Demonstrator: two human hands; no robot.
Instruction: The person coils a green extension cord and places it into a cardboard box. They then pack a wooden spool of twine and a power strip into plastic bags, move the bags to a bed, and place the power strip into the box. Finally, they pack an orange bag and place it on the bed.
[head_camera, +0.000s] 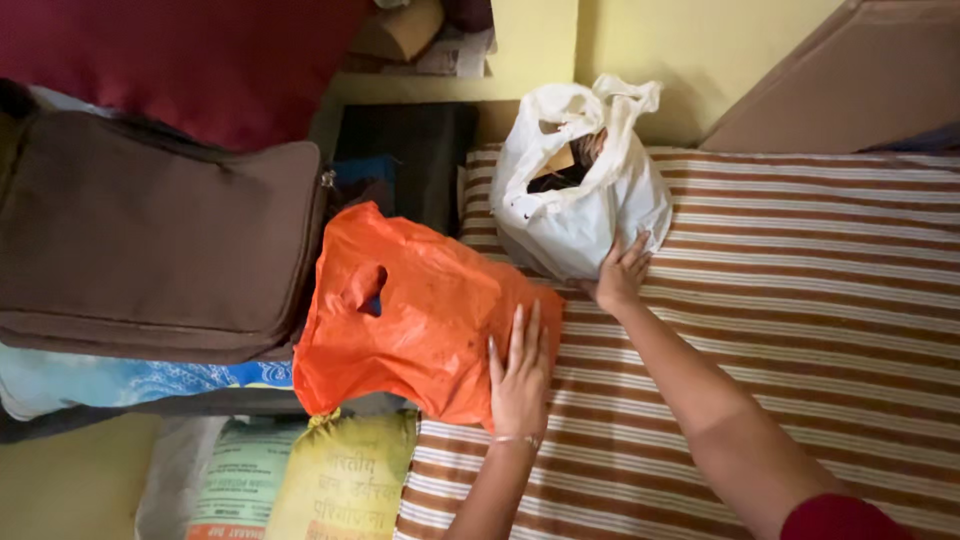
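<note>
An orange plastic bag (415, 305) with a cut-out handle lies flat across the left edge of a brown and cream striped bed (790, 300). My left hand (520, 375) rests palm down on its lower right corner, fingers together. A white plastic bag (580, 190) stands open at the head of the bed, with dark things and a bit of cardboard showing inside. My right hand (620, 272) touches its lower right side with fingers spread.
A brown zipped bag (150, 240) lies left of the bed on blue patterned cloth (120, 380). Printed yellow and pale sacks (300, 480) stand below it. A dark red cloth (200, 50) is at top left, a flat cardboard sheet (850, 80) at top right.
</note>
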